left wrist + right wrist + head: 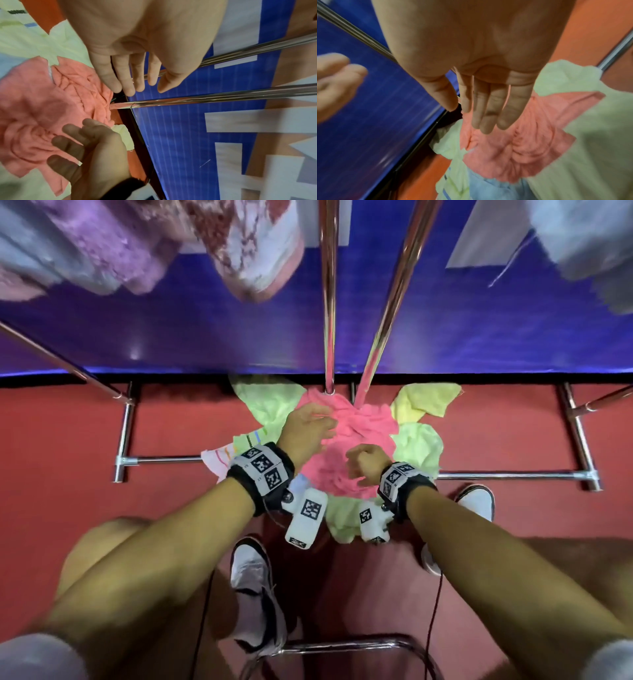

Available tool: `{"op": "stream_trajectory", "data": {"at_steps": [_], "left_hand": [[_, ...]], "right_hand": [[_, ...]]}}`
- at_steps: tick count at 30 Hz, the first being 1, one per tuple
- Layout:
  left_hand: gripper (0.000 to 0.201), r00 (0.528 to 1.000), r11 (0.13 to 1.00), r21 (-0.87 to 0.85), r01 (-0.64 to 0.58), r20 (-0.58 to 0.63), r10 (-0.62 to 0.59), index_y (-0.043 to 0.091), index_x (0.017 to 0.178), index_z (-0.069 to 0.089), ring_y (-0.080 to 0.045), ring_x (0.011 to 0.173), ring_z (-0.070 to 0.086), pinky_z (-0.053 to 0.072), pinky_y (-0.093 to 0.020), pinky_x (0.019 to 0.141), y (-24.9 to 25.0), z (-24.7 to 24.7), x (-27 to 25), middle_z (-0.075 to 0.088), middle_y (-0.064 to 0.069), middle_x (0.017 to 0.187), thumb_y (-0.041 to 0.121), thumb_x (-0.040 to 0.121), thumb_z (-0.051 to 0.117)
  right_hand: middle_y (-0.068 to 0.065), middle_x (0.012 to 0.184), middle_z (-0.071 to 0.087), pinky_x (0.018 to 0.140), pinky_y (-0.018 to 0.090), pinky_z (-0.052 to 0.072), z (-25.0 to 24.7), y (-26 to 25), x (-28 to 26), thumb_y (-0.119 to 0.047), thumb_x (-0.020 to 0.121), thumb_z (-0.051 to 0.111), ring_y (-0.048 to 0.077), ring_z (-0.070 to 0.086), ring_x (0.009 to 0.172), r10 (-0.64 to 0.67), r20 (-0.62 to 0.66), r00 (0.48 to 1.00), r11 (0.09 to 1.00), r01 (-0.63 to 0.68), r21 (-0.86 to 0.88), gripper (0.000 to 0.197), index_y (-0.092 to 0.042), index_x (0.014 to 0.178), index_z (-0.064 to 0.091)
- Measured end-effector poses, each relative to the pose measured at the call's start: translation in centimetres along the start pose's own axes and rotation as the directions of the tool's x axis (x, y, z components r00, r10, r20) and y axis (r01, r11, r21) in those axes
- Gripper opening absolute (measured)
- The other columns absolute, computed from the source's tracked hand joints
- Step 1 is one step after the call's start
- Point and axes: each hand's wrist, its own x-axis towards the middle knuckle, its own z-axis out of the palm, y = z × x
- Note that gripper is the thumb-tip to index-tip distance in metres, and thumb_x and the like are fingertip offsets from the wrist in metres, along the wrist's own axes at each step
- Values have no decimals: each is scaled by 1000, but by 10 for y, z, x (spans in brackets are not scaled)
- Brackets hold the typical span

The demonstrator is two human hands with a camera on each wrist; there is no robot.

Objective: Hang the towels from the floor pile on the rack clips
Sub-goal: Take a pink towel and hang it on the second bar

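I have both hands over the floor pile at the centre of the head view. My left hand and right hand are released, fingers loose, grasping nothing. The crumpled pink terry towel lies on top, ringed by pale green towels. It looks soft, light and limp; I would pinch a raised fold near its edge. The chrome rack poles plant right at its upper edge, while the red floor at lower left stays open.

Towel pile on red floor
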Motion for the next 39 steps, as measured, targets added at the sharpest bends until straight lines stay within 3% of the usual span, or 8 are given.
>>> {"op": "stream_trajectory", "data": {"at_steps": [7,13,18,21,26,32,35,39], "left_hand": [[18,1000,987,163,14,-7,-13,10,108,61,-18,89,64,43,-19,62,-22,-14,21,65,-5,104,6,91,62],[21,1000,984,178,19,10,-21,5,113,62,-13,79,64,47,-19,61,-22,-23,21,67,-8,103,8,93,62],[19,999,984,180,0,43,-7,7,112,63,-13,79,65,47,-26,66,-19,-19,18,67,-5,102,9,93,61],[15,999,983,182,-11,41,4,9,108,61,-15,79,64,49,-20,61,-15,-21,16,67,-6,101,7,93,60],[23,998,986,157,-51,-16,54,5,111,60,-13,70,59,44,-10,48,1,-27,5,63,-6,91,-4,90,58],[62,936,907,298,-297,280,215,25,117,52,-14,103,55,49,-17,80,11,-27,-33,56,-9,117,0,62,69],[52,873,835,370,-408,427,237,17,109,54,8,75,55,47,-14,70,8,-21,-65,59,0,92,1,64,74],[28,862,809,325,-490,317,395,14,73,60,10,54,47,38,-7,58,24,-9,-106,53,6,68,-12,77,72]], "right_hand": [[4,87,59,46,25,47,31,25,48,-19,98,46,21,54,67,94,43,995,991,-97,95,27,-18,121,59],[5,58,57,43,25,42,43,29,66,-26,81,58,22,51,46,203,41,978,924,-205,324,16,-13,72,63],[5,87,61,68,33,55,29,31,70,-29,89,62,20,58,70,192,-25,981,937,-176,301,16,-14,94,64],[11,70,61,44,24,49,20,21,61,-22,88,68,22,53,55,72,-205,976,985,-37,171,22,-1,82,64],[7,58,56,60,31,53,19,-16,26,11,76,69,16,54,55,-270,-152,951,941,294,166,34,-9,53,54],[-9,41,37,38,15,27,9,-74,-68,22,66,47,4,33,37,-492,149,857,862,458,217,39,-12,50,38],[-12,44,33,38,16,23,0,-89,-128,7,54,47,2,30,39,-608,240,757,794,570,212,25,-12,58,31],[-5,51,42,46,22,27,-13,-92,-187,-1,53,46,7,36,48,-709,74,701,699,687,196,20,-13,69,47]]}}
